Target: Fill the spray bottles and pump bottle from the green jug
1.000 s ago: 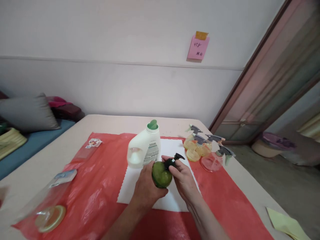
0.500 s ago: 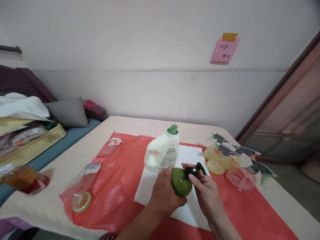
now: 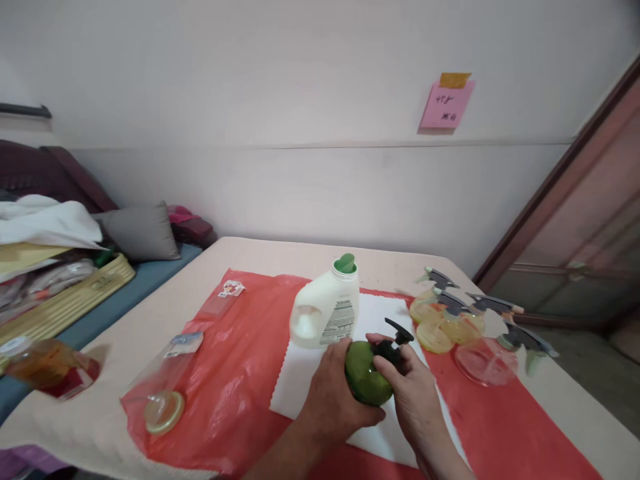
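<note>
My left hand (image 3: 333, 390) is wrapped round a round green pump bottle (image 3: 367, 380), tilted with its top toward the right. The fingers of my right hand (image 3: 413, 393) are closed on the black collar of its pump head (image 3: 395, 343). A short pale stem and a black spout stick out above those fingers. Just behind my hands stands a white jug (image 3: 325, 307) with a handle and a printed label, a green piece (image 3: 345, 263) in its mouth. White paper (image 3: 295, 380) lies under the jug and below the bottle.
To the right are several spray bottles, yellowish (image 3: 435, 337) and pink (image 3: 483, 363), with grey trigger heads. Red plastic sheeting (image 3: 240, 360) covers much of the table. At left are a round lidded container (image 3: 164, 412), a clear packet (image 3: 183, 347) and an amber bottle (image 3: 55, 367).
The black pump head has turned in my right hand; its spout now points up and its stem shows. The bottle and both hands sit slightly lower and farther right in view.
</note>
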A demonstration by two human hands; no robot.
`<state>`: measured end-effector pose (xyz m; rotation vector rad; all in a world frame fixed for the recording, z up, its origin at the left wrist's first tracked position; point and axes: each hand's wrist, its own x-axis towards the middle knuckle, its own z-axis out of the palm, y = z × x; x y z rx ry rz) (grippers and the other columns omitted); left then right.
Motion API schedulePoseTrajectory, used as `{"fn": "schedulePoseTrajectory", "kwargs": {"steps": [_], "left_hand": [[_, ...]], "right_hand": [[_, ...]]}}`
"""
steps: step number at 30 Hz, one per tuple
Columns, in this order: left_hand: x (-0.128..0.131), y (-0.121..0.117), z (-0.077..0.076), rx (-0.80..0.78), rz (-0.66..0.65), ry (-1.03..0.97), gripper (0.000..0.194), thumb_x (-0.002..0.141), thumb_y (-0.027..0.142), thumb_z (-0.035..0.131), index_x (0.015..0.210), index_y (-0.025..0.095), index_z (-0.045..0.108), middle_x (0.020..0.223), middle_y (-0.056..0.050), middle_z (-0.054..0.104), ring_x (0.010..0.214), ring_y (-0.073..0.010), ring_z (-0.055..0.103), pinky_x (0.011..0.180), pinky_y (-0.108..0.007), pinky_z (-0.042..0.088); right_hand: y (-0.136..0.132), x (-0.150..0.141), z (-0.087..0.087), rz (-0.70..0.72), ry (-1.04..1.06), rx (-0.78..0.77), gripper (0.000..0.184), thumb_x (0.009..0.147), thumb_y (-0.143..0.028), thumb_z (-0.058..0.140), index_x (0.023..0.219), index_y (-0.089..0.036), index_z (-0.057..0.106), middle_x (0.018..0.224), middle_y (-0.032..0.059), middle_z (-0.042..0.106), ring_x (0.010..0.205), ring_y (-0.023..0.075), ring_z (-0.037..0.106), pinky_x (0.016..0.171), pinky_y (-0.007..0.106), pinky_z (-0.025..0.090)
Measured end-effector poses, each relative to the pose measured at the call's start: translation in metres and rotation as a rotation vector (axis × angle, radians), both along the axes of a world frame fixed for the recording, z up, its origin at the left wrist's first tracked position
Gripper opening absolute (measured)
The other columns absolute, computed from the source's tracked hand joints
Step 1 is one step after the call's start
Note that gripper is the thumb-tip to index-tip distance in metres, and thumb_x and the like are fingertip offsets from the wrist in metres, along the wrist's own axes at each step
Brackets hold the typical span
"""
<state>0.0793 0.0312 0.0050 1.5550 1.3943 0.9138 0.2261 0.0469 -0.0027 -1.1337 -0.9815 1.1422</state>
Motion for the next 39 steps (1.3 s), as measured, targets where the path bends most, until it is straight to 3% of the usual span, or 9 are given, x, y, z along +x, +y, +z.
{"fn": "schedulePoseTrajectory", "kwargs": {"steps": [3, 8, 11, 17, 21, 24, 27, 33, 39], "left_hand": [[0.002, 0.0, 0.0, -0.029, 0.02, 0.0, 0.104, 0.046, 0.02, 0.086, 0.139, 0.015, 0.041, 0.136, -0.015, 0.055, 0.124, -0.034, 0.054, 0.107, -0.046, 0.044], [-0.001, -0.001, 0.004, 0.019, 0.014, -0.102, 0.1, 0.049, 0.018, 0.085, 0.139, 0.022, 0.041, 0.132, -0.01, 0.06, 0.12, -0.0307, 0.059, 0.104, -0.044, 0.048], [-0.008, 0.0, 0.011, 0.11, 0.084, -0.223, 0.097, 0.051, 0.018, 0.083, 0.138, 0.024, 0.042, 0.134, -0.008, 0.061, 0.123, -0.0295, 0.06, 0.105, -0.041, 0.048], [-0.054, 0.025, 0.021, 0.261, 0.541, -0.459, 0.081, 0.062, 0.031, 0.083, 0.133, 0.023, 0.045, 0.121, -0.009, 0.067, 0.108, -0.0285, 0.068, 0.094, -0.043, 0.055], [-0.09, 0.062, 0.023, 0.416, 0.925, -0.39, 0.087, 0.058, 0.036, 0.09, 0.131, 0.025, 0.045, 0.125, -0.007, 0.062, 0.112, -0.0242, 0.065, 0.1, -0.045, 0.051], [-0.101, 0.085, 0.027, 0.388, 0.904, -0.391, 0.081, 0.055, 0.032, 0.092, 0.123, 0.021, 0.049, 0.113, -0.006, 0.065, 0.102, -0.0229, 0.067, 0.097, -0.047, 0.054], [-0.1, 0.093, 0.028, 0.395, 0.87, -0.391, 0.079, 0.053, 0.031, 0.093, 0.12, 0.021, 0.052, 0.108, -0.004, 0.065, 0.1, -0.0216, 0.066, 0.099, -0.048, 0.052], [-0.089, 0.077, 0.026, 0.508, 0.882, -0.325, 0.092, 0.049, 0.031, 0.095, 0.128, 0.023, 0.049, 0.119, -0.004, 0.062, 0.111, -0.0246, 0.064, 0.103, -0.051, 0.051], [-0.076, 0.063, 0.039, 0.496, 0.869, -0.324, 0.091, 0.045, 0.031, 0.092, 0.124, 0.021, 0.048, 0.118, -0.005, 0.062, 0.111, -0.0297, 0.064, 0.106, -0.059, 0.046]], "right_hand": [[0.001, -0.001, 0.001, -0.018, -0.021, -0.008, 0.05, 0.064, -0.052, 0.085, 0.104, -0.023, 0.073, 0.103, 0.0084, 0.074, 0.098, 0.0288, 0.066, 0.088, 0.041, 0.053], [0.002, 0.006, 0.0, 0.103, 0.05, 0.119, 0.056, 0.067, -0.054, 0.083, 0.113, -0.025, 0.07, 0.123, 0.0107, 0.07, 0.116, 0.0328, 0.062, 0.097, 0.044, 0.05], [0.004, 0.011, -0.004, 0.083, 0.101, 0.184, 0.048, 0.077, -0.056, 0.075, 0.115, -0.028, 0.068, 0.129, 0.0105, 0.067, 0.119, 0.0309, 0.061, 0.102, 0.045, 0.047], [0.01, 0.014, -0.01, -0.044, 0.146, 0.086, 0.039, 0.084, -0.059, 0.066, 0.105, -0.026, 0.071, 0.125, 0.0099, 0.067, 0.103, 0.0265, 0.064, 0.093, 0.044, 0.048], [0.013, 0.016, -0.008, -0.077, 0.169, 0.083, 0.039, 0.083, -0.059, 0.067, 0.103, -0.025, 0.072, 0.123, 0.0093, 0.068, 0.098, 0.0246, 0.064, 0.088, 0.041, 0.049], [0.015, 0.019, -0.007, -0.125, 0.191, 0.06, 0.039, 0.082, -0.059, 0.069, 0.099, -0.024, 0.073, 0.12, 0.0095, 0.069, 0.094, 0.0236, 0.065, 0.084, 0.039, 0.049], [0.017, 0.022, -0.006, -0.178, 0.221, 0.041, 0.039, 0.081, -0.059, 0.07, 0.096, -0.023, 0.073, 0.115, 0.009, 0.071, 0.09, 0.0225, 0.066, 0.082, 0.038, 0.05], [0.019, 0.026, 0.001, -0.238, 0.282, 0.037, 0.036, 0.078, -0.057, 0.072, 0.084, -0.022, 0.072, 0.102, 0.0075, 0.073, 0.079, 0.0189, 0.065, 0.072, 0.034, 0.048], [0.018, 0.032, 0.007, -0.335, 0.3, 0.01, 0.031, 0.072, -0.05, 0.076, 0.074, -0.02, 0.069, 0.085, 0.0051, 0.073, 0.068, 0.0168, 0.062, 0.068, 0.033, 0.045]]}}
